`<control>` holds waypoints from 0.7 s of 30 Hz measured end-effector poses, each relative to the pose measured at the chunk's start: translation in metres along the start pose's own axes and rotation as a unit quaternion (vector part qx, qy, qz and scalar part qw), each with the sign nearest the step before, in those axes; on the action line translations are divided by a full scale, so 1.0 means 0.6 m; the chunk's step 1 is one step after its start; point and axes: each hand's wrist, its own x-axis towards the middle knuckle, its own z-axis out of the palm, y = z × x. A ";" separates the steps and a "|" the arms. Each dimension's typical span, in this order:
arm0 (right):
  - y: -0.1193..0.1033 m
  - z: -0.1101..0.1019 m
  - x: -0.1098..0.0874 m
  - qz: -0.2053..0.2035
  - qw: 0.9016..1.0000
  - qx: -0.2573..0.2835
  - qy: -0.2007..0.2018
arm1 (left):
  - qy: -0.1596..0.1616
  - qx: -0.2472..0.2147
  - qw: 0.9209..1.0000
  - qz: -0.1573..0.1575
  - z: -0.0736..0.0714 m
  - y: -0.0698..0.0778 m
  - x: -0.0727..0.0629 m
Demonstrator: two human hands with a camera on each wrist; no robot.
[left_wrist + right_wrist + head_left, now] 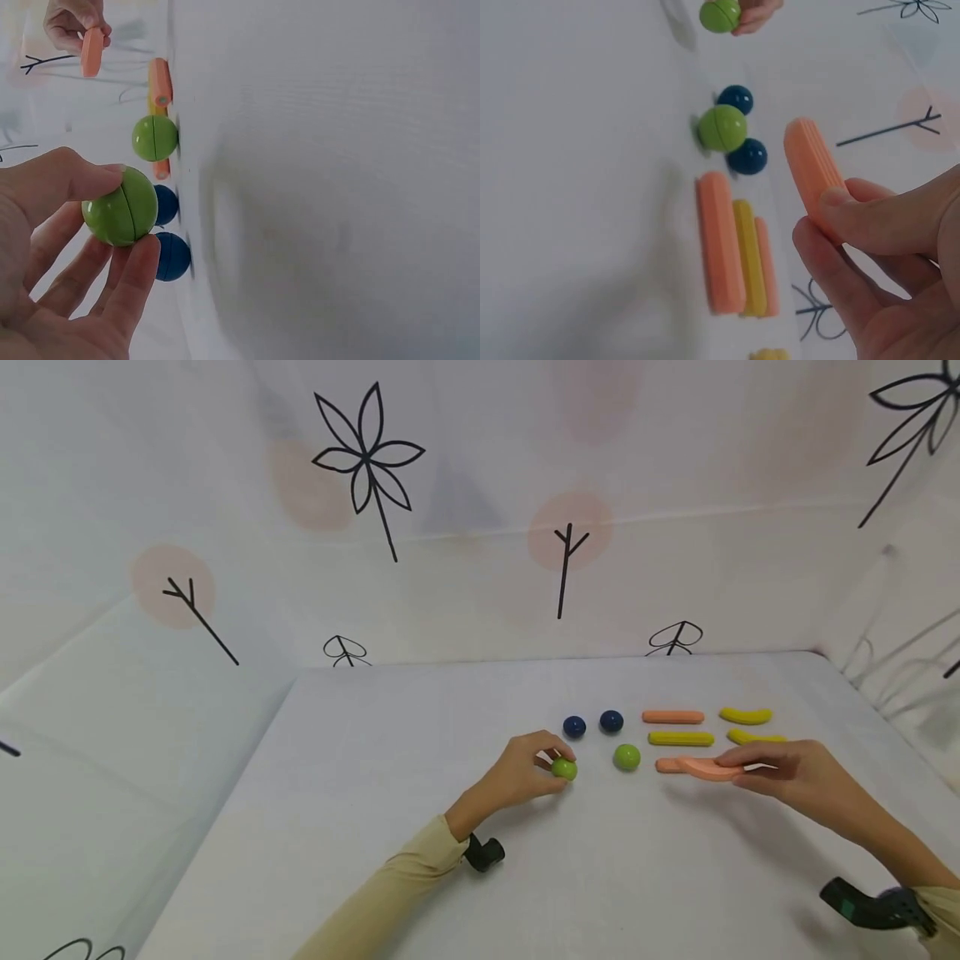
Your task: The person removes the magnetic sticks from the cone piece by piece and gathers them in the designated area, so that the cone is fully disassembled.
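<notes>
My left hand (529,770) pinches a glossy green ball (121,207) between thumb and fingertips, held above the white table. A thin seam runs round the ball. Over on the right, my right hand (797,777) grips one end of a curved orange stick (707,769), ribbed along its side in the right wrist view. That stick overlaps a straight orange stick (721,244) lying on the table in the head view. A second green ball (627,757) rests between the two hands. Two dark blue balls (574,727) sit just beyond the left hand.
Behind the right hand lie a straight yellow stick (681,739), another orange stick (673,717) and two curved yellow sticks (746,717). White cloth (465,585) with plant drawings hangs behind the table (390,760).
</notes>
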 end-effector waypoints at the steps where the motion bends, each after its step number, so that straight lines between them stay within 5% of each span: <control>1: 0.006 -0.005 0.000 0.008 1.000 -0.002 -0.002 | -0.002 0.000 1.000 -0.005 0.001 -0.001 0.003; 21: 0.132 -0.065 -0.009 0.121 0.991 -0.036 -0.033 | -0.017 0.022 0.998 -0.056 0.021 -0.016 0.042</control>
